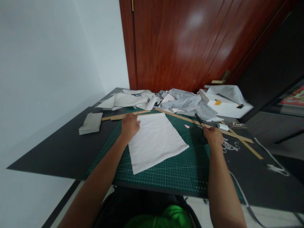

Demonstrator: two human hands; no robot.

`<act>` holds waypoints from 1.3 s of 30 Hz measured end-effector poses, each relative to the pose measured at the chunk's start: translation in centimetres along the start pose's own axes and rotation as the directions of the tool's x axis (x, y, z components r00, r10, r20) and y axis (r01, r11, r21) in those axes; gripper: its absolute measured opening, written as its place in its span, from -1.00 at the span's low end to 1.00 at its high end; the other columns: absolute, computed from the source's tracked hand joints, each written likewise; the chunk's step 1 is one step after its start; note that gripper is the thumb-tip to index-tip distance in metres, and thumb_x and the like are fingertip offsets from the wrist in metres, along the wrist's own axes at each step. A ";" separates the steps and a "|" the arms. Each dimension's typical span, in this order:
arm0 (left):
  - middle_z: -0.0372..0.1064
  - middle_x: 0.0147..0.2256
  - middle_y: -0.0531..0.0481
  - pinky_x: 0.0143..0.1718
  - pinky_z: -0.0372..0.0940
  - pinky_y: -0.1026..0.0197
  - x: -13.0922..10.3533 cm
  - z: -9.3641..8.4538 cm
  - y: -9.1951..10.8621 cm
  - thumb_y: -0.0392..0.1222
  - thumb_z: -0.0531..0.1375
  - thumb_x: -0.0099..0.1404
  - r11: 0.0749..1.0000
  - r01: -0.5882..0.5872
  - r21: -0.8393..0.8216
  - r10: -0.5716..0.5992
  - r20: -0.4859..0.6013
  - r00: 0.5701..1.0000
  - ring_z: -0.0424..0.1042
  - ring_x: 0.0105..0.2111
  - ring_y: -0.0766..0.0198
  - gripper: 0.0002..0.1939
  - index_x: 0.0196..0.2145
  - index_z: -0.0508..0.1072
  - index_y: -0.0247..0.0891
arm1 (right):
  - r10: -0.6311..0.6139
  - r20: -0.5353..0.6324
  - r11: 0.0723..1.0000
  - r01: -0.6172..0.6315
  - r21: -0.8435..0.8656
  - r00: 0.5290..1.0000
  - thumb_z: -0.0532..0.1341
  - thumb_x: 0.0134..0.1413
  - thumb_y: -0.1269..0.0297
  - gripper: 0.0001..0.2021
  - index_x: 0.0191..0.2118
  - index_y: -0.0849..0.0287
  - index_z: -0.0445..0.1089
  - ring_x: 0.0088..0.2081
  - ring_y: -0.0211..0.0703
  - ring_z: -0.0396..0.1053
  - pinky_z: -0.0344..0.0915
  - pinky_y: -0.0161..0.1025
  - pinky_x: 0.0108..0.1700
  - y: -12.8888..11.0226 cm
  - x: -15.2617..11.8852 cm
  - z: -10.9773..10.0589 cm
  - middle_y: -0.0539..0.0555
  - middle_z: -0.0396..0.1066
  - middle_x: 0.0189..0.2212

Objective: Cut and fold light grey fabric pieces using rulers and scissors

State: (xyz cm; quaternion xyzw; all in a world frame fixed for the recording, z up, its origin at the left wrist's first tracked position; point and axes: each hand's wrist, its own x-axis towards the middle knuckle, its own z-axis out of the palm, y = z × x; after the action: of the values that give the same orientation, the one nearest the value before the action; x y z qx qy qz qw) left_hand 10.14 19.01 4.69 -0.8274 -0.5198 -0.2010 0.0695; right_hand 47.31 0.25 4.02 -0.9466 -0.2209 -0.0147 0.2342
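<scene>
Left hand [130, 126] on cloth [156, 141] — right [213, 136] apparently grips scissors [199, 119]

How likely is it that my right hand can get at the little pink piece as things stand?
Probably yes: the pink piece lies uncovered on the green mat, near your right hand. The black scissors in its fingers are the main hindrance, so they may need setting down first.
</scene>
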 end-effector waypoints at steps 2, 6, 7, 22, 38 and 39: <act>0.38 0.11 -0.25 0.17 0.24 -0.05 0.0 0.6 0.1 0.03 0.21 0.40 0.997 -0.059 -0.042 0.060 0.042 0.997 0.30 0.17 -0.12 -0.61 0.07 0.48 -0.25 | 0.011 -0.008 1.000 -0.011 0.002 1.000 0.12 0.26 -0.21 -0.38 -0.11 0.29 0.63 0.08 0.45 0.49 0.38 0.22 0.07 -0.1 -0.1 -0.1 0.55 0.55 -0.05; 0.36 0.18 -0.20 0.25 0.17 -0.03 -0.2 2.0 -0.1 0.18 0.20 0.40 0.977 -0.190 -0.098 0.203 0.146 0.968 0.29 0.21 -0.08 -0.47 0.17 0.44 -0.20 | -0.004 -0.002 1.000 0.004 0.018 1.000 0.15 0.22 -0.22 -0.39 -0.12 0.29 0.64 0.08 0.46 0.47 0.37 0.22 0.09 -0.1 0.1 -0.3 0.55 0.55 -0.04; 0.35 0.21 -0.18 0.27 0.14 -0.04 -0.2 2.3 -0.2 0.18 0.18 0.42 0.971 -0.214 -0.104 0.229 0.164 0.960 0.28 0.22 -0.07 -0.47 0.18 0.44 -0.18 | -0.009 0.016 1.000 0.009 0.018 1.000 0.16 0.21 -0.22 -0.40 -0.13 0.29 0.64 0.09 0.46 0.47 0.36 0.21 0.10 0.0 0.1 -0.4 0.54 0.55 -0.03; 0.42 0.18 -0.03 0.21 0.17 -0.01 -1.6 0.4 1.8 0.29 0.30 0.27 0.858 -0.435 -0.274 0.495 0.213 0.842 0.33 0.17 -0.07 -0.43 0.13 0.52 0.00 | -0.015 0.147 0.998 0.023 -0.055 0.989 0.20 0.15 -0.23 -0.42 -0.12 0.25 0.63 0.08 0.47 0.48 0.38 0.24 0.06 0.8 1.7 0.3 0.50 0.55 0.01; 0.42 0.08 -0.26 0.13 0.23 -0.06 -0.8 1.7 1.0 -0.04 0.10 0.49 0.992 -0.082 -0.095 0.095 0.142 0.985 0.35 0.14 -0.10 -0.71 -0.05 0.51 -0.25 | -0.625 0.154 0.779 0.624 0.057 0.766 0.14 0.36 0.12 -0.70 -0.18 0.23 0.52 -0.15 0.01 0.53 0.34 -0.20 -0.07 -5.7 -4.0 3.2 0.21 0.59 -0.25; 0.43 0.07 -0.25 0.12 0.24 -0.05 -0.7 1.7 1.0 -0.06 0.12 0.48 0.993 -0.075 -0.096 0.088 0.141 0.986 0.36 0.12 -0.09 -0.75 -0.08 0.51 -0.24 | -0.664 0.169 0.746 0.662 0.076 0.729 0.19 0.32 0.15 -0.76 -0.15 0.20 0.51 -0.11 -0.04 0.51 0.32 -0.24 -0.03 -6.5 -4.9 3.8 0.17 0.59 -0.18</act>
State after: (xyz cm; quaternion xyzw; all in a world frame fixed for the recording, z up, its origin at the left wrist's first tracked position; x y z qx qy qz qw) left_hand 11.17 18.50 2.95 -0.8626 -0.4796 -0.1608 0.0024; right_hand 39.82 5.04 2.83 -0.8015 -0.5647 -0.0081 0.1969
